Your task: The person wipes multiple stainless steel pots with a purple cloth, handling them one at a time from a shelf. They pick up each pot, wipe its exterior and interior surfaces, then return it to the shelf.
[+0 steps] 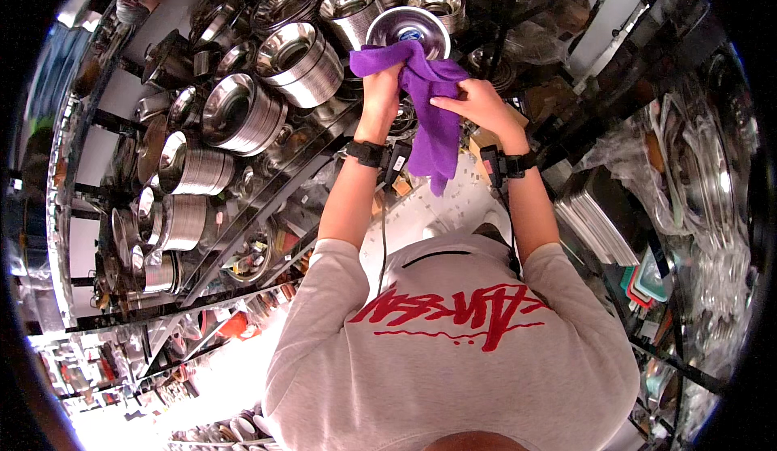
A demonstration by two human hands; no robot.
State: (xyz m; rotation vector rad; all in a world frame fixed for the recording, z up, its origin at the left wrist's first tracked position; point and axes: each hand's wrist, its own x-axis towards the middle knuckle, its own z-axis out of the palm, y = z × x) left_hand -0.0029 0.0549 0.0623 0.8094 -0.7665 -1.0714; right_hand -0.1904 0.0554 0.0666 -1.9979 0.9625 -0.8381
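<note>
A purple cloth (432, 129) is bunched between my two hands, its loose end hanging down. My left hand (382, 93) grips it from the left, with the fingers partly hidden under the folds. On the right side, my right hand (485, 108) pinches the cloth between thumb and fingers. Directly beyond the cloth is a shiny steel bowl (388, 26) with a round blue sticker inside, its near rim covered by the fabric. Whether my left hand also grips this bowl through the cloth cannot be seen.
Stacks of steel bowls (312, 80) fill the shelf to the left and ahead. A metal shelf edge (261, 217) runs diagonally below them. On the right are stacked flat trays (598, 223) and plastic-wrapped goods (698, 208). Small boxes (484, 141) sit below my right hand.
</note>
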